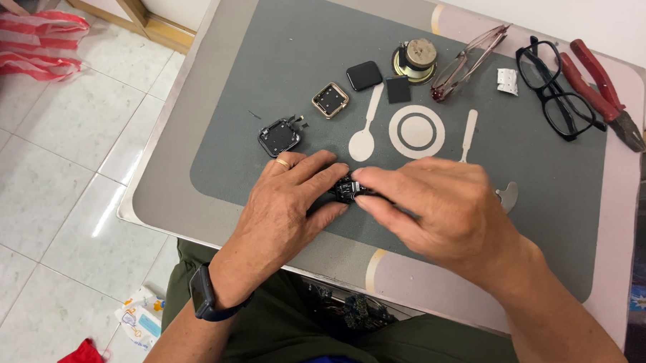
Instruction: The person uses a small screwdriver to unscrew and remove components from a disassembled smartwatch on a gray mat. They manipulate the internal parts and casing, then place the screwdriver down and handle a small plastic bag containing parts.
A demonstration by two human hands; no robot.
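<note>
Green-trousered lap nearest, forearms reaching out over the near edge of the surface [161, 197]. Left hand [286, 202], ring on one finger and a dark watch [203, 293] on the wrist, lies flat on the grey mat [552, 182] with thumb and fingers closed around a small black part [346, 188]. Right hand [444, 211] meets it from the right, fingertips pinched together on the same part, so both grips are clamped on it. The part sits near the middle of the mat's near half, mostly hidden by fingers; what it is exactly cannot be told.

Just far-left of the left hand: a black square case [279, 137], open side up, tiny screws beside it. Farther back a gold-rimmed square case [330, 100], a black glossy square [364, 75], a smaller dark square [398, 90] and a round brass piece [416, 59]. Far right: thin-framed glasses [467, 61], black-framed glasses [555, 89], red-handled pliers [602, 91], a small white scrap [507, 81]. Mat carries printed spoon, plate and knife shapes. Tiled floor at left, red striped bag [31, 42] on it.
</note>
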